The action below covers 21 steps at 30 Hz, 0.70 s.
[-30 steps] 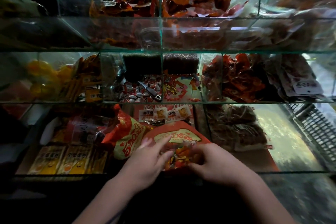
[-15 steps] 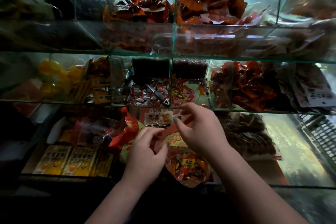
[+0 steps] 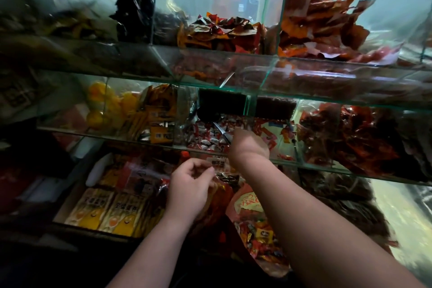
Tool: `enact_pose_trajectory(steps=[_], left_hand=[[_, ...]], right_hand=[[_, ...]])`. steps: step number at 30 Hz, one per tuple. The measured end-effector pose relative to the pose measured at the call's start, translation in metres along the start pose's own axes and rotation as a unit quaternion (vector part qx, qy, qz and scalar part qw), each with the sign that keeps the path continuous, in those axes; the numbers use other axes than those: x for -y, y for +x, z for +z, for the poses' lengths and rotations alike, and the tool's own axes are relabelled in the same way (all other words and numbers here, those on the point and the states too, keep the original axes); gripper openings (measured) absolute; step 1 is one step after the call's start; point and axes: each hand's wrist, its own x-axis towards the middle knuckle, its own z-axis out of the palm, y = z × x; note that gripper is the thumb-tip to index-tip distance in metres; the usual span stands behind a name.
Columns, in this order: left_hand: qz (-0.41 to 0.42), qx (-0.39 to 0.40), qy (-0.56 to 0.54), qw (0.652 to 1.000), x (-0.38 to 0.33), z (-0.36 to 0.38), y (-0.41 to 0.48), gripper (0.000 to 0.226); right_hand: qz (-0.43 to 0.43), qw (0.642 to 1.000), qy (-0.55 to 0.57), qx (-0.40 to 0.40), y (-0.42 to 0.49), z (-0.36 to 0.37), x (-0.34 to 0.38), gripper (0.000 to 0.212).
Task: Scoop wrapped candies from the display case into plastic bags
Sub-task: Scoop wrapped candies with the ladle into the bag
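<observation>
The candy bin (image 3: 203, 135) opens between its front lip (image 3: 198, 147) and the glass shelf (image 3: 210, 70) above.

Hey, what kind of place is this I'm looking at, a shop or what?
Most likely a snack or candy shop counter. It shows a tiered glass display case split into compartments, a heap of loose wrapped candies with a metal scoop lying in it, and yellow packets on the bottom tier.
</observation>
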Motion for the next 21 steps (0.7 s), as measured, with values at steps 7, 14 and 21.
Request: enact_pose_trajectory(steps=[7,14,21], left_hand=[[-0.172,0.073,-0.093,0.978,-0.019,0.013,0.033,0.026],[-0.339,0.172,-0.271,0.884,-0.045,0.053,0.04,0.024],[-0.339,0.232,-0.369,0.834,-0.053,0.071,0.008,0.017]], right_hand=[[-0.006,0.978,0.175,-0.114,-0.032,-0.005,-0.027,0.046],[-0.116,0.879,0.347,-0.307,-0.113,0.004,-0.076,0.038],[-0.146,0.808,0.505,-0.268,-0.106,0.005,-0.085,0.023]])
